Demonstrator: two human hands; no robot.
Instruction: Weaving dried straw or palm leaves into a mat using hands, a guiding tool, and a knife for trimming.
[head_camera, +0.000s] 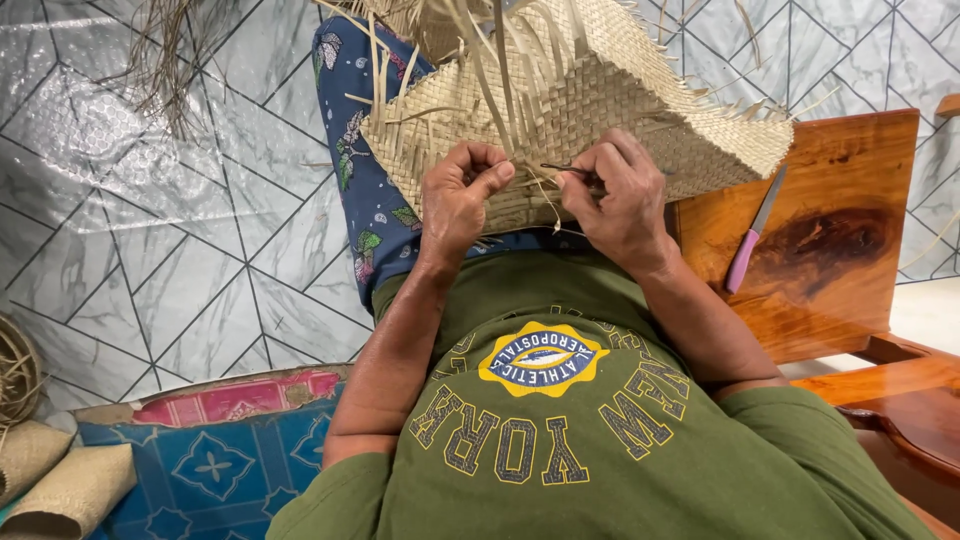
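Woven palm-leaf mat (600, 110) is lying on the lap. Left hand (458, 200) is closing on its edge strips; right hand (618, 195) is pinching a thin dark tool (565, 170) against the weave — pink-handled knife (755, 230) is resting on the wooden table (850, 170) just beside.
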